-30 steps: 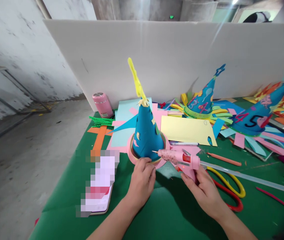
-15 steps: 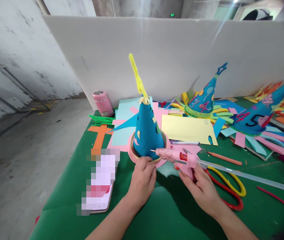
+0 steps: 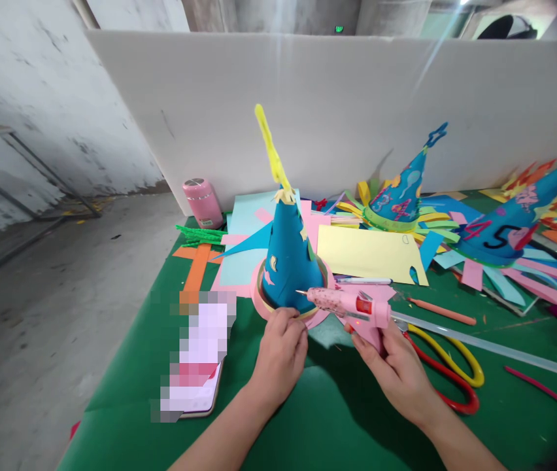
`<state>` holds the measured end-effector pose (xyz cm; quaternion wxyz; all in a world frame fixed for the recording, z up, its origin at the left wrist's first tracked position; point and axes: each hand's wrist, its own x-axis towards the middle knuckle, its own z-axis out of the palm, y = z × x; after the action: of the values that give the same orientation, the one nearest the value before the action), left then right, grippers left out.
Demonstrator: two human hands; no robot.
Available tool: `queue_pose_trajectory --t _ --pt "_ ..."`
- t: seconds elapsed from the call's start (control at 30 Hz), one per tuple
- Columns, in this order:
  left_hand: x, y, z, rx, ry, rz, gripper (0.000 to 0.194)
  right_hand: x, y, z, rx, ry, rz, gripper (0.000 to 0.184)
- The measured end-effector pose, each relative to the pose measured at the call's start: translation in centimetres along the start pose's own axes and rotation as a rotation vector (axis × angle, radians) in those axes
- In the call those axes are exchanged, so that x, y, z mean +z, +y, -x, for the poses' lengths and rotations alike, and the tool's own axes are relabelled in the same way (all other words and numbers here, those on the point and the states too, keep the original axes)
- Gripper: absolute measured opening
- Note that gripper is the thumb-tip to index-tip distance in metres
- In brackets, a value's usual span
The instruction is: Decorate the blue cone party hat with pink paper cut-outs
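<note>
A blue paper cone hat with a yellow strip at its tip stands upright on a pink paper ring on the green table. My left hand is closed, its fingertips pinching the pink ring at the cone's near base. My right hand grips a pink glue gun by the handle. The gun's nozzle points left, just in front of the cone's base and above my left fingers. A clear glue stick trails out of the gun to the right.
A phone lies left of my left hand. Red-and-yellow scissors sit right of my right hand. Two more decorated cone hats, yellow paper, coloured strips and a pink flask fill the back. A white board walls off the table.
Almost nothing has moved. The glue gun's nozzle stays by the cone's base, and both hands keep their holds; the view shifted very slightly.
</note>
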<state>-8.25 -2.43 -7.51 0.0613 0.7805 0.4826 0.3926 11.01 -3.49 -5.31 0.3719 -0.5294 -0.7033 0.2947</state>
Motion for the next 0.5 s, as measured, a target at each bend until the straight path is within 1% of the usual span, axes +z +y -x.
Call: queue_pose_trajectory --t 0.3,0.5 --pt "0.0 -0.02 0.11 -0.004 -0.018 0.017 0.014 0.0 0.86 0.63 0.028 0.005 0.025 0.031" --pt "-0.01 0.05 0.01 0.0 -0.014 0.013 0.012 0.35 0.51 0.54 -0.037 -0.005 0.03 0.026"
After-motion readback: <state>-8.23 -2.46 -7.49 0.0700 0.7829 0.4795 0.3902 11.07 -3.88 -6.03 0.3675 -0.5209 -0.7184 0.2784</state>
